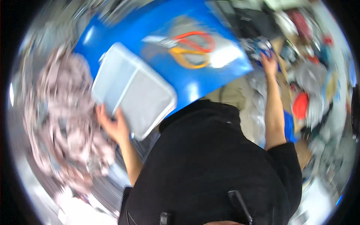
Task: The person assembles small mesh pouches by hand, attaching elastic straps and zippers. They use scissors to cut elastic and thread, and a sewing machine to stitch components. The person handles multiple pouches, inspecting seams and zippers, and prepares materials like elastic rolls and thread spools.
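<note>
Pale zip-sided case meeting a spread left hand

The grey-white case point(148, 99) is overlapping the near-left edge of the glossy blue surface point(210, 80). The left hand point(114, 127) is spreading open at its near-left side, apparently not gripping. The right hand point(270, 65) is reaching into the clutter point(313, 77); blur is hiding its grip. The case is looking light, semi-stiff and probably slippery; spanning its narrower width, thumb above and fingers beneath, is seeming safest

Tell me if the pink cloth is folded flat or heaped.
Heaped: the pink cloth beside the left hand lies in loose, crumpled folds.
</note>
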A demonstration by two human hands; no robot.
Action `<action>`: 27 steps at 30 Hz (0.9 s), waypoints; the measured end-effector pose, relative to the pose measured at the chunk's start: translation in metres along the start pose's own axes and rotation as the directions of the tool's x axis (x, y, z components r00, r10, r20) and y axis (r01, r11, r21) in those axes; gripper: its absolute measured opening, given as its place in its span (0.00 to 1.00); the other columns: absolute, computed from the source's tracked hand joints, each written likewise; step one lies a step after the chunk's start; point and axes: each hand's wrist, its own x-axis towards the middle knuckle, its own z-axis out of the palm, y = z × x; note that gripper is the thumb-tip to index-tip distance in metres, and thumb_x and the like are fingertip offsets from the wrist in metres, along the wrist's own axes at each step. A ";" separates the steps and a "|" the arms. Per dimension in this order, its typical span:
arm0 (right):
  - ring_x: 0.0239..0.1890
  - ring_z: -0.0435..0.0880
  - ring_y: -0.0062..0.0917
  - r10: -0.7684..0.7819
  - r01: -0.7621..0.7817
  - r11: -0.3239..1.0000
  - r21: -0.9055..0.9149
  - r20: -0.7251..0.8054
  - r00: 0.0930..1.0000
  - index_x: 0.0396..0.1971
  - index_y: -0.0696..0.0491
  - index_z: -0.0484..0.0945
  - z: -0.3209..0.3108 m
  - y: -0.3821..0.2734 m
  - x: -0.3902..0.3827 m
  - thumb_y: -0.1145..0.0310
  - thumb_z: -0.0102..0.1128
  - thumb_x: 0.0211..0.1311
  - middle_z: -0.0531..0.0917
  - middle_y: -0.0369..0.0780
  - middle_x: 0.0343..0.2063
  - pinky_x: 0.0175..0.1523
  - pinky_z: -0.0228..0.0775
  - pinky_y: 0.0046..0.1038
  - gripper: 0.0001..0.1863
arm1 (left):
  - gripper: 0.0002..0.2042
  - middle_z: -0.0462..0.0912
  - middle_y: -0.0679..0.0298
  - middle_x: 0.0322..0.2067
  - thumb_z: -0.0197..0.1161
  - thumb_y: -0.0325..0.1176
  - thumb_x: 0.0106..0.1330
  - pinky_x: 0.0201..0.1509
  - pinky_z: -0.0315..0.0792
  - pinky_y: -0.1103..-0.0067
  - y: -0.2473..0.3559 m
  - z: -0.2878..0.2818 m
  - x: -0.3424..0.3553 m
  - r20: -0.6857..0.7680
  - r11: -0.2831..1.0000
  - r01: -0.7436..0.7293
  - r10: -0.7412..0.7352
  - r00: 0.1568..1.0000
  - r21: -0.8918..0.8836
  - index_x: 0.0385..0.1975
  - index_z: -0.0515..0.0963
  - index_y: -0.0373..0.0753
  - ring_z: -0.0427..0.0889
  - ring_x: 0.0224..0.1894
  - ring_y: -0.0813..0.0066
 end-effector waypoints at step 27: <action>0.38 0.85 0.18 -0.557 -0.358 0.655 0.665 0.746 0.366 0.50 0.62 0.85 0.033 -0.455 -0.263 0.66 0.65 0.71 0.88 0.39 0.38 0.43 0.77 0.21 0.16 | 0.28 0.80 0.57 0.56 0.59 0.22 0.72 0.64 0.69 0.79 0.040 -0.044 0.067 -0.057 0.361 0.056 -0.295 0.954 -0.931 0.72 0.62 0.30 0.79 0.55 0.76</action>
